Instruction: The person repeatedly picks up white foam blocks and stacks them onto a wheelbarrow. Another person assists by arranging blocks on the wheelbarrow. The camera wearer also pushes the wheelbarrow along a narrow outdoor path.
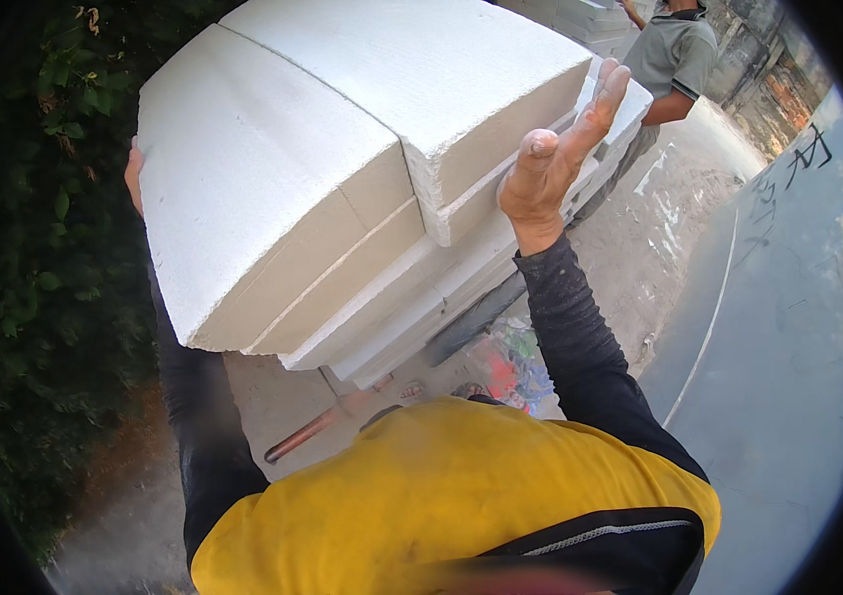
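in the head view, stacked white blocks (263,129) loom right before the person. the left hand (133,177) is at their left side, fingers mostly hidden, so i can't tell their spread; the right hand (558,164) is by the right edge, fingers straight, thumb well apart. leafy bushes (30,268) crowd the left, a big grey-blue panel (788,307) blocks the right, a co-worker (677,58) stands beyond the stack, and a reddish-brown bar (300,437) shows below.

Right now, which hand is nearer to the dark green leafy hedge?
Left. The left hand is beside the hedge, at the left edge of the stacked thick white blocks; the right hand is raised at their right side, farther away.
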The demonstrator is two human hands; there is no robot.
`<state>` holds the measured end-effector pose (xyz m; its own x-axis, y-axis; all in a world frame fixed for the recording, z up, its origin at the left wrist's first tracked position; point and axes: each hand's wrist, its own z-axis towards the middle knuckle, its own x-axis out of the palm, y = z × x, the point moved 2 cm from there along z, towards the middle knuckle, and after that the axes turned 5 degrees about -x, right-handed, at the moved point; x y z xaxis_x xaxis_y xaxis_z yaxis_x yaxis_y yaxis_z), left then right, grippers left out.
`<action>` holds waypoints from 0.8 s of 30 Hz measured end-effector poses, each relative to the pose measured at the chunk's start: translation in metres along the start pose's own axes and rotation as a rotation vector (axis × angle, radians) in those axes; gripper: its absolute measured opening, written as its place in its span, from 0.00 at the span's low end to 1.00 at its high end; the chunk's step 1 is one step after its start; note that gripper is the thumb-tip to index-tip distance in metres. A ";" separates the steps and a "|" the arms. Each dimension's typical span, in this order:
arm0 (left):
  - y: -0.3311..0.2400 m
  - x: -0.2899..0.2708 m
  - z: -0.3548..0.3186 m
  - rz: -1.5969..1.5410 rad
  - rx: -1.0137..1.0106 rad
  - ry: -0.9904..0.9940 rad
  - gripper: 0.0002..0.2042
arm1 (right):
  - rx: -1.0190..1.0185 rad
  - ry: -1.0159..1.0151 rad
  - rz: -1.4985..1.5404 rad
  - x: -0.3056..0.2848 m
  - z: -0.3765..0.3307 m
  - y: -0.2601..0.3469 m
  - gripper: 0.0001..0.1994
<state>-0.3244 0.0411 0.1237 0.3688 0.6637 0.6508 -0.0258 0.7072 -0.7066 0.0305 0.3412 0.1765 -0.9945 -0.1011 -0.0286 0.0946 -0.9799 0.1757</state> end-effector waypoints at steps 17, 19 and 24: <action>0.005 -0.022 0.012 0.084 0.021 -0.010 0.26 | -0.294 -0.043 -0.010 0.033 -0.012 0.012 0.54; 0.005 -0.025 0.007 0.081 0.029 -0.026 0.26 | -0.244 0.025 -0.004 0.044 -0.011 0.005 0.54; 0.008 -0.031 -0.008 0.137 0.023 -0.047 0.25 | -0.204 0.107 -0.025 0.039 -0.011 0.007 0.46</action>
<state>-0.3285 0.0246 0.0956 0.3164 0.7645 0.5616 -0.0940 0.6144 -0.7834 -0.0072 0.3281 0.1659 -0.9872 -0.0829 -0.1365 0.0876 -0.9958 -0.0283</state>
